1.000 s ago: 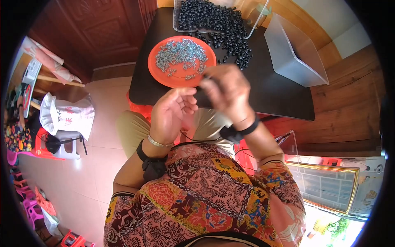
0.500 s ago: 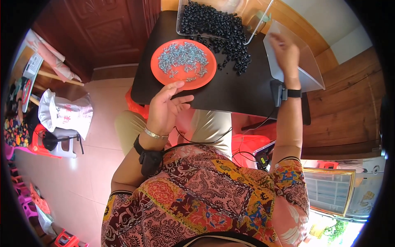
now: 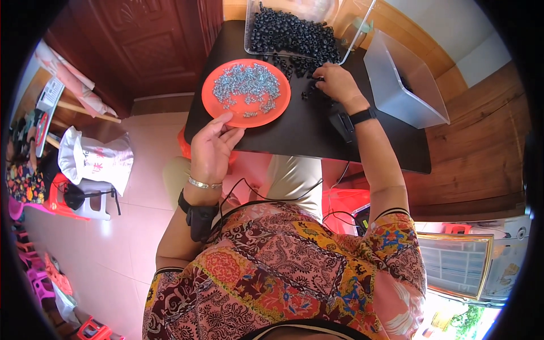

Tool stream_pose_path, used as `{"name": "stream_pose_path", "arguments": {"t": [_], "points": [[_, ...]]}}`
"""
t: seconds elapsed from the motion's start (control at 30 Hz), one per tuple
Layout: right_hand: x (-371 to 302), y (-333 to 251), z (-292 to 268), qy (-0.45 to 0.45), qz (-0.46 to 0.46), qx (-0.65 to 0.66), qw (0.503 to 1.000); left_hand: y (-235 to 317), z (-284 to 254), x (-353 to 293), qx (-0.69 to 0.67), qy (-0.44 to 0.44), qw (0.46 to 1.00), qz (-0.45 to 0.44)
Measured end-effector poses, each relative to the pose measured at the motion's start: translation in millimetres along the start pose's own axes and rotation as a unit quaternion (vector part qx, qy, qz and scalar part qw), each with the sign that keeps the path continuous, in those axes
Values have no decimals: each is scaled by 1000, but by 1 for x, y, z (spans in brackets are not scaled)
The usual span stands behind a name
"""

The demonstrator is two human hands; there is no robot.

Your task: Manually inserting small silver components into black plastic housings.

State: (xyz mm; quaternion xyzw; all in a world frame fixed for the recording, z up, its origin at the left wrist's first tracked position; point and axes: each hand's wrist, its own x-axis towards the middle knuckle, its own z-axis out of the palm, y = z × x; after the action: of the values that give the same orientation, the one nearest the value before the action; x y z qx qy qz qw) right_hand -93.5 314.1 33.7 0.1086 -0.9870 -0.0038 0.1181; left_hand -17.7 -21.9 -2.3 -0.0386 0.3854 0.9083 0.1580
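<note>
A round red plate (image 3: 273, 118) bears a heap of small silvery screw-like pieces (image 3: 248, 82). My left hand (image 3: 212, 144) is at its near rim, the thumb on the edge and the bent fingers against it from below. Many small black ring-like plastic parts (image 3: 294, 35) spill out of a clear tub (image 3: 248, 34) onto the dark table. My right hand (image 3: 340, 86) reaches down at the near edge of this spill, its fingers curled together among the loose parts. Whatever lies between those fingertips is hidden.
At the right of the dark table (image 3: 283, 141) stands a translucent bin (image 3: 396, 102) with something dark inside. A white rod (image 3: 358, 38) slants beside the tub. A wooden panel (image 3: 476, 124) borders the right; a white bag (image 3: 96, 156) sits on a stool at left.
My right hand has come left from over the translucent bin to the black parts. My left hand's fingers have closed at the plate's rim, and the plate has shifted slightly left.
</note>
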Motion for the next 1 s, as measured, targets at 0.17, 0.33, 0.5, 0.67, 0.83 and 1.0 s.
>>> {"name": "stream_pose_path", "arguments": {"t": [0.17, 0.33, 0.5, 0.67, 0.83, 1.0], "points": [[3, 5, 14, -8, -19, -25, 999, 0, 3, 2, -4, -1, 1000, 7], [-10, -7, -3, 56, -20, 28, 998, 2, 2, -1, 11, -11, 1000, -13], [-35, -61, -42, 35, 47, 483, 874, 8, 4, -16, 66, -80, 992, -65], [-70, -124, -46, 47, -22, 608, 792, 0, 24, -16, 85, -184, 974, -102], [-83, -161, -32, 94, -50, 579, 808, -13, 34, -15, 54, -190, 975, -101], [-84, -170, -25, 140, -58, 513, 845, -21, 20, -14, 18, -181, 979, -96]]}}
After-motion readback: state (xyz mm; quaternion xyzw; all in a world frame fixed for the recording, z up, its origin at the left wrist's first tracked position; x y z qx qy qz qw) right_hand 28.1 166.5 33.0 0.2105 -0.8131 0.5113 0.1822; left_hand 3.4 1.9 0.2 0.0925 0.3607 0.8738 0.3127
